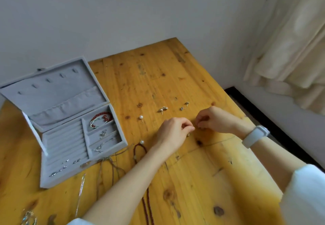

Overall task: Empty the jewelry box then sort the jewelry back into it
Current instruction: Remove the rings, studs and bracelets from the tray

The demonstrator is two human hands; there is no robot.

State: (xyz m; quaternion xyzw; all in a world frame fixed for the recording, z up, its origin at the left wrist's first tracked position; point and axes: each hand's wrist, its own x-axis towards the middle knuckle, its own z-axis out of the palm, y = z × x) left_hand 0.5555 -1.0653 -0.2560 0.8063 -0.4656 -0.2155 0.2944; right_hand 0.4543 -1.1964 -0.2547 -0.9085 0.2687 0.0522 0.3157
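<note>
- Nearest, at the lower left edge: a glinting metal tangle (29,218), blurred; just beyond, a thin shiny pin (81,189) lying lengthwise on the knotty, yellow-varnished plank table (202,180).
- Dark red beaded cord (146,200) running up under the left forearm, looped beside a round pearl (142,142); thin brown strings (109,165) splayed just left of it.
- Left hand (173,130), fingers curled, thumb and forefinger pinched together at the tip; what is held too small to tell.
- Right hand (213,119), smooth pale band (255,136) on the wrist, fingers curled down, fingertips pinching something tiny just beside the left fingertips.
- Grey velvet box (70,128) to the left, lid open: ridged ring rolls, small silver pieces in the front rows, red bead bracelet (102,118) in the rear square compartment, silver bits in the two nearer ones.
- Farther: second pearl (141,117), gold stud (163,109), two small studs (184,106).
- Beyond: plain wall, cream curtain (295,45).
</note>
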